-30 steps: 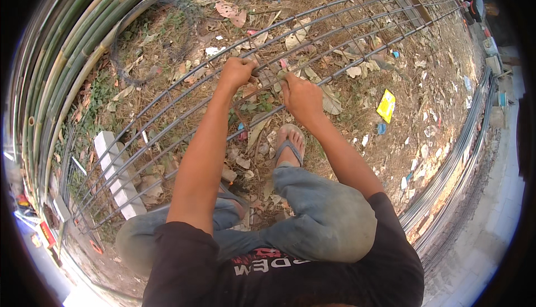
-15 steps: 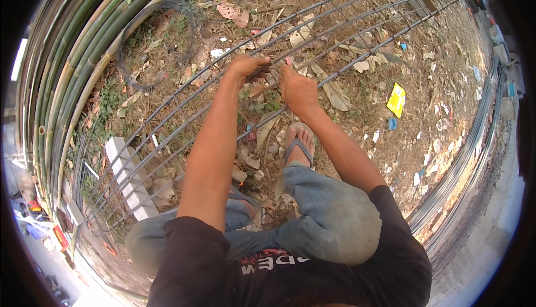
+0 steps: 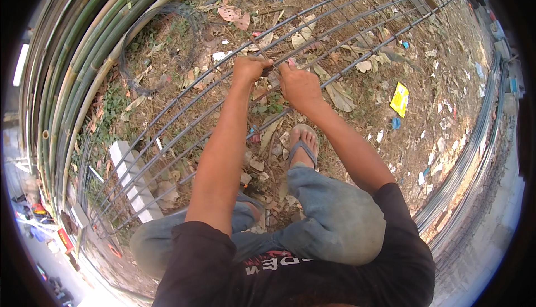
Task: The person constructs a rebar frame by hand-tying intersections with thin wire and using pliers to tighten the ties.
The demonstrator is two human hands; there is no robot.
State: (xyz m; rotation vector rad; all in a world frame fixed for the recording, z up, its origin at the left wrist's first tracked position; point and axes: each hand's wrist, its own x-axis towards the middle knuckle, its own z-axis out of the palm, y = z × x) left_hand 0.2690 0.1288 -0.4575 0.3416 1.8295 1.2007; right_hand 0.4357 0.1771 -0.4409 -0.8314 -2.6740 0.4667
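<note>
So the whole scene is built around a long rebar cage [image 3: 357, 44] lying on its side over dry, leaf-littered ground, running from the lower left up toward the top right. The person is squatting right against it, knees in blue jeans tucked up beside the near bars, one foot in a grey flip-flop [image 3: 302, 146] poking under the cage.

Both hands are up on the same top bar of the cage, almost touching each other. The left hand [image 3: 249, 68] is curled into a closed fist around the bar. The right hand [image 3: 298, 85] sits just beside it, fingers bent down onto the bar too; it looks closed on it, though whether there's something small pinched in there I honestly can't tell, it's hidden by the knuckles.

Other stuff around the cage: a coil of thin wire [image 3: 159, 47] lies on the ground just past the far side of it, next to a stack of green bamboo poles [image 3: 72, 67]. A white block [image 3: 134, 181] props up the lower left end of the cage. A yellow wrapper [image 3: 400, 98] lies on the dirt to the right of the cage, and a bundle of loose steel rods [image 3: 474, 162] runs along further out on that side.
</note>
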